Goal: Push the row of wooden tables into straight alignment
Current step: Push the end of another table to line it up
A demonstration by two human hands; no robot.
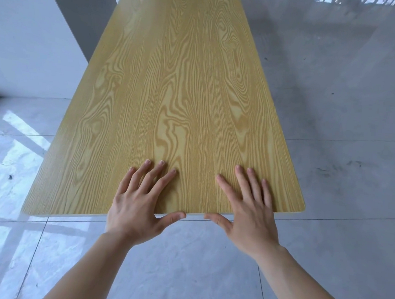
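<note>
One long wooden surface (172, 91) fills the middle of the view, its yellow-brown grain running away from the person toward the far end, where it narrows out of sight at the top edge. Only this one top can be made out; whether others stand in line beyond it cannot be told. Its near short edge lies just in front of the person, with a rounded corner at the right. Around it spreads a glossy grey tiled floor (340, 156), with bright window reflections on the left tiles. A white wall (26, 37) rises at the far left, and a grey panel (84, 17) stands beside the surface's left side.

Both bare forearms reach in from below. The left hand (135, 203) lies flat on the top near the near edge, fingers spread wide and pointing forward, the thumb stretched along the edge itself; it grips nothing. The right hand (248, 211) lies the same way just beside it, palm down, fingers splayed on the wood, thumb at the edge and pointing toward the other thumb, the two tips a little apart. It too holds nothing.
</note>
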